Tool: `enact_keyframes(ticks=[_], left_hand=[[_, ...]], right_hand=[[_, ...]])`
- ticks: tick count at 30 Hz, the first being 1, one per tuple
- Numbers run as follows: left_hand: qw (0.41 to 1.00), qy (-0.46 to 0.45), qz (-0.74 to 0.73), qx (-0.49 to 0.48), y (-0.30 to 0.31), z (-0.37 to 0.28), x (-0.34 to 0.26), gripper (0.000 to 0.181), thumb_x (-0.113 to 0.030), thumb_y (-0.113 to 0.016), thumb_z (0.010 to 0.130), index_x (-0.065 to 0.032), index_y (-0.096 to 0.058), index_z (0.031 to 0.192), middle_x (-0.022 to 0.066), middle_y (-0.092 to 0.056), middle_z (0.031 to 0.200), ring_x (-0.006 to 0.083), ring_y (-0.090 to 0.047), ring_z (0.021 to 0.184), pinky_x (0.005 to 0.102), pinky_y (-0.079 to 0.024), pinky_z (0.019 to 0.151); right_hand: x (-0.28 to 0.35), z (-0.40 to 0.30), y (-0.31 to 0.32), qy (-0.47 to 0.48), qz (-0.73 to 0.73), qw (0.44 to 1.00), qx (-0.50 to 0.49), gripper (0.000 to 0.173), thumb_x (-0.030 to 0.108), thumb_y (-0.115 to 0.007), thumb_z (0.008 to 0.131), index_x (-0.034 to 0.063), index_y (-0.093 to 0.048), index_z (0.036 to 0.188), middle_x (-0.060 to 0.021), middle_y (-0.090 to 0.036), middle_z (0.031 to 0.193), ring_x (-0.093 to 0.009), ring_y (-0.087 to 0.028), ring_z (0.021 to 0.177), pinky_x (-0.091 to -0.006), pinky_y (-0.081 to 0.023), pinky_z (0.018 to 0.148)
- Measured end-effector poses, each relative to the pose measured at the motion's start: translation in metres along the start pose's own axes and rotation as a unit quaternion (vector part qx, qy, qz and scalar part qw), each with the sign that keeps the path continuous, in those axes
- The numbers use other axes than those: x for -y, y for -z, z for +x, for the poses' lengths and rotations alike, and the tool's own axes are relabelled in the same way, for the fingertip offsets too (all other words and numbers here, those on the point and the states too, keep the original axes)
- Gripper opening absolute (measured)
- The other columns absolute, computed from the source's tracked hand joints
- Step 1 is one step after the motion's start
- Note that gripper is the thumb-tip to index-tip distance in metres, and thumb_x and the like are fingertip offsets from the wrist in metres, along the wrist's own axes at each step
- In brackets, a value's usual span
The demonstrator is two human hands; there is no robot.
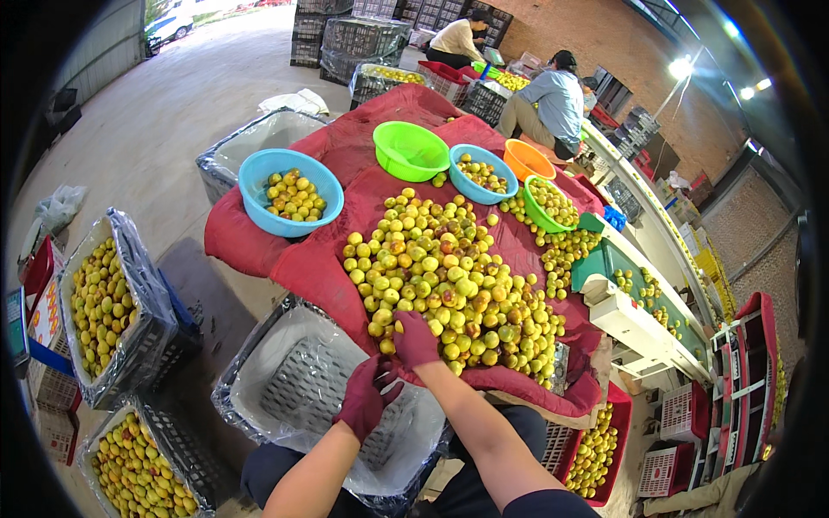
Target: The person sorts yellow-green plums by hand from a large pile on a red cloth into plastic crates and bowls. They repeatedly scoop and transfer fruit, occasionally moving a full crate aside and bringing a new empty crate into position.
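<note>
My left hand [368,394], in a maroon glove, hovers over a black plastic crate lined with clear film [304,382]. Its fingers are spread and no fruit shows in them. At the near edge of a heap of yellow-green jujubes [447,259] is my right hand [416,340], gloved alike. Its fingers curl down against the fruit, with one jujube [397,327] at the fingertips; whether it is gripped is unclear. A dark red cloth [311,272] lies under the heap. The lined crate stands between my knees and the cloth's front edge, its slatted bottom visible.
Blue basins [256,188] [461,173], green basins [411,152] [541,217] and an orange basin [528,158] line the far side. Full crates [107,304] [139,466] stand left. A green conveyor [638,291] runs right. People [550,107] [456,42] sit beyond.
</note>
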State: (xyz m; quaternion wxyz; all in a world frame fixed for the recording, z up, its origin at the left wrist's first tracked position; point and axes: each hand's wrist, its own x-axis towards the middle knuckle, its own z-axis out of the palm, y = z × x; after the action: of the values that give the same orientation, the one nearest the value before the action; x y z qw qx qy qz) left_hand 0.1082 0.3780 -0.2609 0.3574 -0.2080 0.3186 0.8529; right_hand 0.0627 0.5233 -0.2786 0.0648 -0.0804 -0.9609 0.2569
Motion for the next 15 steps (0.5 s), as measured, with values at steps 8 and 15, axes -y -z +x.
enact_keyframes(ticks=[8,15], left_hand=[[0.988,0.059,-0.141,0.036,0.043,0.028,0.006,0.021,-0.028,-0.058,0.085,-0.0084,-0.052,0.086,0.0037,-0.053,0.076,0.0150,-0.052,0.062,0.0288,-0.047,0.057],[0.987,0.085,-0.135,0.016,0.020,0.020,0.009,0.030,-0.035,-0.057,0.086,-0.0059,-0.052,0.091,0.0056,-0.055,0.075,0.0146,-0.050,0.063,0.0261,-0.043,0.054]], right_hand=[[-0.001,0.008,0.038,0.161,0.044,0.977,-0.135,0.038,0.018,-0.069,0.071,0.0095,-0.058,0.106,-0.0147,-0.054,0.109,-0.036,-0.047,0.105,-0.0435,-0.043,0.086],[-0.040,0.037,0.016,0.025,-0.179,0.983,0.025,0.036,0.026,-0.066,0.074,0.0140,-0.059,0.106,-0.0131,-0.058,0.105,-0.036,-0.049,0.100,-0.0418,-0.045,0.082]])
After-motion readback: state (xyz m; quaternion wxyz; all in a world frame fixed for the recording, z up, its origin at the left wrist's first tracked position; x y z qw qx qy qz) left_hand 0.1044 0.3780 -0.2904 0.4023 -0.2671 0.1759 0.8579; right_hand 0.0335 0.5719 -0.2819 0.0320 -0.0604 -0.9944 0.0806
